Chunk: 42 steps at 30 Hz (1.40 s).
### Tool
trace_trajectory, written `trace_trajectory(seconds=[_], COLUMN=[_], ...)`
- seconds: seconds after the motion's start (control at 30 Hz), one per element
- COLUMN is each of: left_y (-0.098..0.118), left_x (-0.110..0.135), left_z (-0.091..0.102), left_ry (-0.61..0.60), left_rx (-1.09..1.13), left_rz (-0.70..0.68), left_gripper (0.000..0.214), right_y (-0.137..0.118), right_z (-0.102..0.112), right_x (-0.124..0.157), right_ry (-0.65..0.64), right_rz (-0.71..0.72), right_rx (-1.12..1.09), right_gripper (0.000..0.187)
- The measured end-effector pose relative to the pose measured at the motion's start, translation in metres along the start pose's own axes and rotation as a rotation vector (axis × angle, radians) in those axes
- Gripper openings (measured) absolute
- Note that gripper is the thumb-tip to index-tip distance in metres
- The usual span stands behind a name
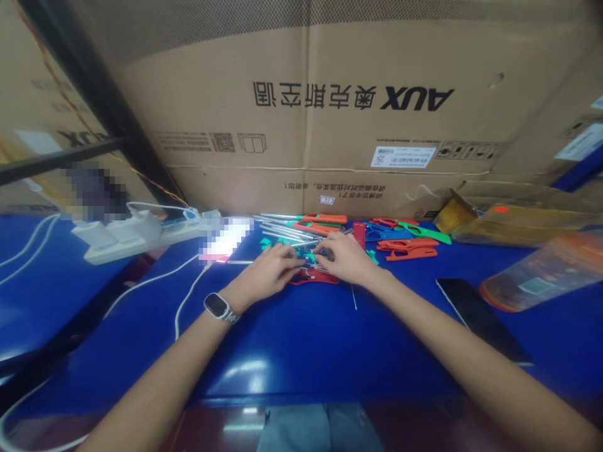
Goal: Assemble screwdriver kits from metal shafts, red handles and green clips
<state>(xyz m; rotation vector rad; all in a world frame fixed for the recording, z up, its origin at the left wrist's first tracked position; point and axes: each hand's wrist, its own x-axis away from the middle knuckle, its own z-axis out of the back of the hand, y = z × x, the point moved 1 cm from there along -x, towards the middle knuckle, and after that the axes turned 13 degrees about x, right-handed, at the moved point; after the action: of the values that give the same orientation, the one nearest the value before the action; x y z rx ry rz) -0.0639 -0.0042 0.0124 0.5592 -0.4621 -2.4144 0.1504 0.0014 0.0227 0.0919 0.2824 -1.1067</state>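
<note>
My left hand (273,273), with a watch (217,306) on the wrist, has its fingers curled over the thin metal tube of a red stick lighter (320,277). The lighter's red casing lies on the blue table just below my fingertips, and its tube shows to the left of my hand. My right hand (346,256) is pinched closed above that casing; whatever sits between its fingertips is too small to make out. Small green parts (282,241) lie scattered behind my hands. Partly assembled lighters with orange handles (315,227) are heaped beyond them, their metal tubes pointing left.
Loose orange casings (409,248), with blue and green ones, lie to the right. A black phone (480,320), a tipped plastic jar (532,279) and an open carton (499,220) stand further right. A power strip (151,238) with white cables is left. A large cardboard box (330,138) walls the back.
</note>
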Motion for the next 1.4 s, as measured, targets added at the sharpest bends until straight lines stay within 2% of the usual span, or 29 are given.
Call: trace_trajectory(seconds=[0.13, 0.2, 0.27, 0.4, 0.5, 0.6, 0.7, 0.8, 0.93, 1.1, 1.3, 1.4], left_y=[-0.001, -0.002, -0.004, -0.002, 0.007, 0.017, 0.020, 0.016, 0.015, 0.020, 0.018, 0.015], left_x=[0.006, 0.010, 0.014, 0.015, 0.011, 0.007, 0.005, 0.005, 0.006, 0.006, 0.007, 0.008], left_z=[0.007, 0.013, 0.020, 0.026, 0.021, 0.013, 0.007, 0.007, 0.011, 0.013, 0.011, 0.014], left_ry=[0.086, 0.177, 0.290, 0.454, 0.516, 0.455, 0.373, 0.353, 0.380, 0.371, 0.399, 0.422], left_rx=[0.051, 0.087, 0.133, 0.216, 0.351, 0.587, 0.734, 0.793, 0.887, 0.951, 0.990, 0.944], left_rz=[0.050, 0.052, 0.038, 0.040, 0.100, 0.183, 0.203, 0.212, 0.218, 0.174, 0.190, 0.191], left_gripper=[0.039, 0.043, 0.035, 0.018, 0.019, 0.025, 0.025, 0.022, 0.024, 0.025, 0.031, 0.025], right_y=[-0.009, -0.011, -0.010, -0.006, -0.010, -0.022, -0.033, -0.038, -0.037, -0.037, -0.040, -0.039], right_z=[-0.001, -0.002, -0.002, 0.005, 0.014, 0.019, 0.019, 0.014, 0.007, 0.002, 0.001, 0.002], right_x=[-0.025, -0.034, -0.037, -0.033, -0.020, -0.004, 0.008, 0.014, 0.019, 0.023, 0.022, 0.022], right_ry=[-0.135, -0.175, -0.174, -0.026, 0.155, 0.290, 0.334, 0.319, 0.311, 0.226, 0.230, 0.199], right_rz=[0.001, -0.006, -0.017, -0.011, 0.101, 0.258, 0.280, 0.216, 0.020, -0.065, -0.116, -0.116], right_rx=[0.128, 0.149, 0.132, -0.006, -0.135, -0.215, -0.232, -0.288, -0.550, -0.786, -0.850, -0.830], right_gripper=[0.012, 0.012, 0.009, 0.007, 0.007, 0.006, 0.006, 0.008, 0.028, 0.015, 0.011, 0.014])
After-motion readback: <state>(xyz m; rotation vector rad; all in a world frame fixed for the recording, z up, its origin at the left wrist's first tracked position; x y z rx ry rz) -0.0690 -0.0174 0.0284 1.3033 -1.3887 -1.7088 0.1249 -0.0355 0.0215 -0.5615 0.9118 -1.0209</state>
